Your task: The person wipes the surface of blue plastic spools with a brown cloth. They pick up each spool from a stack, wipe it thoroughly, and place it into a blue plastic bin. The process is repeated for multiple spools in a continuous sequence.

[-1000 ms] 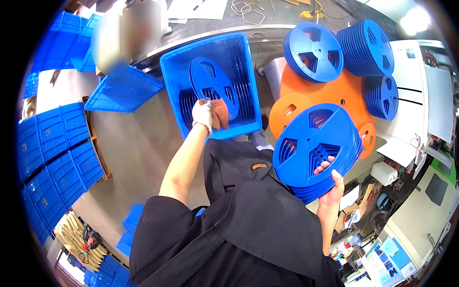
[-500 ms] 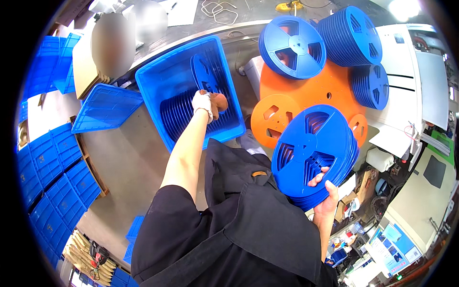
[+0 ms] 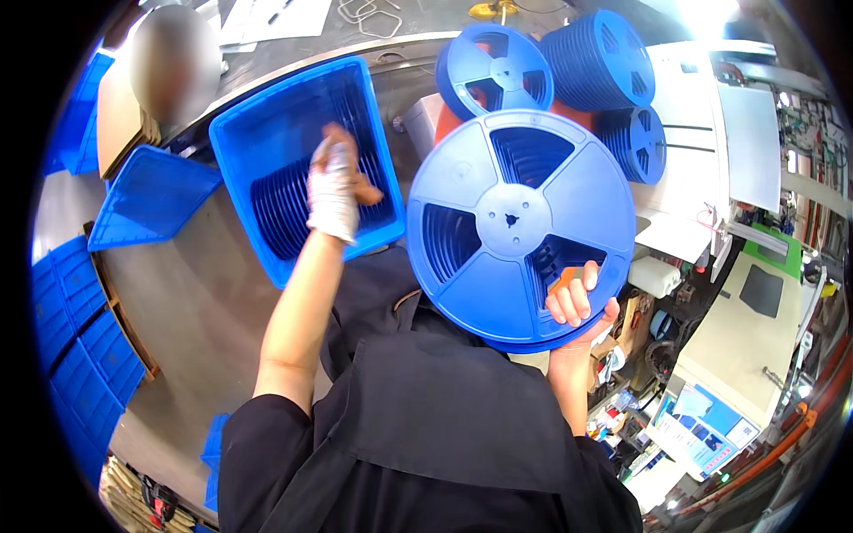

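Observation:
My right hand (image 3: 582, 311) grips a thick stack of blue plastic reels (image 3: 515, 218) by the lower right, its fingers hooked through a cutout in the front reel. The round face of the stack is turned up toward me. Over a blue tub (image 3: 306, 78) hovers my left hand (image 3: 338, 191), wrapped in white over the palm and wrist. It is slightly blurred, its fingers are apart, and nothing shows in them. Below it, more blue reels (image 3: 275, 209) stand on edge in a row in the tub, partly hidden by the hand.
Behind the held stack are further stacks of blue reels (image 3: 591, 62) on an orange surface, mostly covered. A blue lid (image 3: 151, 200) leans left of the tub. Blue crates (image 3: 80, 329) are piled at far left. Across the dark bench (image 3: 418, 22) a person stands. Machines (image 3: 755, 302) line the right.
My left hand has let go of a reel leaning in the tub and spread its fingers. The held stack has swung up and left, facing me, over the orange surface. The view has shifted right.

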Demonstrator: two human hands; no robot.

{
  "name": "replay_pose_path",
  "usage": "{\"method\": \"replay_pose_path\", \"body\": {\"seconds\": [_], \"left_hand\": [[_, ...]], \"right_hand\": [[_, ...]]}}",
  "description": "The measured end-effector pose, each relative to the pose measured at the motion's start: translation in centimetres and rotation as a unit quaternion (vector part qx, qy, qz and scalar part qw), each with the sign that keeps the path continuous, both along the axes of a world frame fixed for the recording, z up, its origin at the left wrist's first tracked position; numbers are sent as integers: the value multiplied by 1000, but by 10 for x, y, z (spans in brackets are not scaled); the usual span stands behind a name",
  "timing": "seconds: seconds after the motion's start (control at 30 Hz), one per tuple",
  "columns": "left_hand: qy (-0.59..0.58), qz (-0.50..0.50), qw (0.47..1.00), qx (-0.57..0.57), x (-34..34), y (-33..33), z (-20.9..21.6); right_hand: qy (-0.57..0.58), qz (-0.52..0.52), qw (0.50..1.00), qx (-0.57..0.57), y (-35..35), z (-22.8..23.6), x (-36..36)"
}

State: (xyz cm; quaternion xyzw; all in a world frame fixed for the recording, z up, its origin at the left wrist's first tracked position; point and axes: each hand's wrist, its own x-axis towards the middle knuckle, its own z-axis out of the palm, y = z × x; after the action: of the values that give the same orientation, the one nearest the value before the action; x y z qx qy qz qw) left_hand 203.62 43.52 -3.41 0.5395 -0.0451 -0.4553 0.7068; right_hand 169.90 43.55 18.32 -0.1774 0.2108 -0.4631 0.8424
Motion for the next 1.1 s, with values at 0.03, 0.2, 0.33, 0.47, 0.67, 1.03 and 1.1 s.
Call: {"method": "replay_pose_path", "body": {"seconds": [0.03,0.2,0.33,0.47,0.67,1.03,1.1], "left_hand": [[-46,-34,998,-5,-17,-7,29],[-544,-265,792,-75,-121,26,180],[-513,-306,787,-155,-94,52,122],[-425,-387,818,22,-61,115,23],[-612,-400,664,-155,-8,156,79],[-592,-428,660,-174,17,179,106],[-534,-352,749,-170,26,194,99]], "right_hand": [[-7,15,1000,0,3,1,9],[1,122,993,-9,21,6,50],[44,129,990,-23,35,10,57],[54,109,992,-36,43,17,67],[-30,50,998,3,36,14,64],[264,-32,961,75,36,36,108],[234,-9,969,79,34,28,100]]}}
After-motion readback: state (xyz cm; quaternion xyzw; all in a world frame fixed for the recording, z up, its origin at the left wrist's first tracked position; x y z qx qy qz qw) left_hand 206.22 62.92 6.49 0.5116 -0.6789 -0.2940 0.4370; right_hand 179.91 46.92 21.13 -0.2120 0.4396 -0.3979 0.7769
